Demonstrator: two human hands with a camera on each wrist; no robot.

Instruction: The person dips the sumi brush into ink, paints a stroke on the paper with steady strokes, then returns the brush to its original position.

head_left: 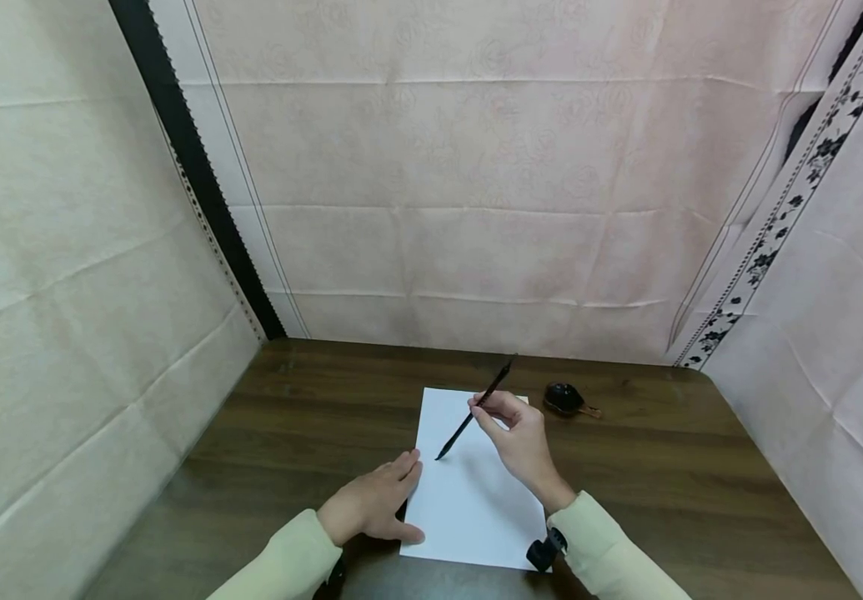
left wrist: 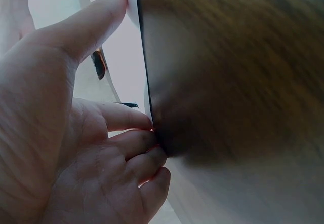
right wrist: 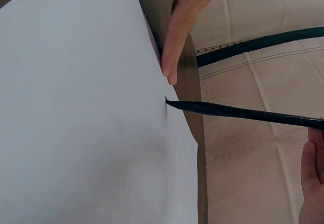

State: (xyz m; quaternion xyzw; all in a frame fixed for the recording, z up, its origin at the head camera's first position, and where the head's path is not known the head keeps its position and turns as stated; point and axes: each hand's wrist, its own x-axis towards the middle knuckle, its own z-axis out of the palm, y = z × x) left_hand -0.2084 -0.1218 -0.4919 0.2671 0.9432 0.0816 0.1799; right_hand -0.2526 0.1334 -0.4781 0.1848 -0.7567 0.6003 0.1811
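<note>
A sheet of white paper point(head_left: 469, 518) lies on the wooden table. Pinched between the thumb and fingers of my right hand point(head_left: 519, 440) is a dark writing brush point(head_left: 462, 428), slanted, its tip down at the upper left part of the sheet. In the right wrist view the black bristle tip of the brush point(right wrist: 202, 107) bends slightly where it meets the paper point(right wrist: 91, 92). My left hand point(head_left: 377, 500) rests along the sheet's left edge, fingers extended and thumb over the lower left. The left wrist view shows that hand's palm point(left wrist: 96, 158) beside the paper's edge.
Just beyond my right hand is a small glossy black item point(head_left: 564, 398) with a brown handle-like piece. Pale cloth point(head_left: 439, 167) hangs behind the table point(head_left: 311, 408) and on both sides. A dark wrist device point(head_left: 547, 550) is at my right sleeve.
</note>
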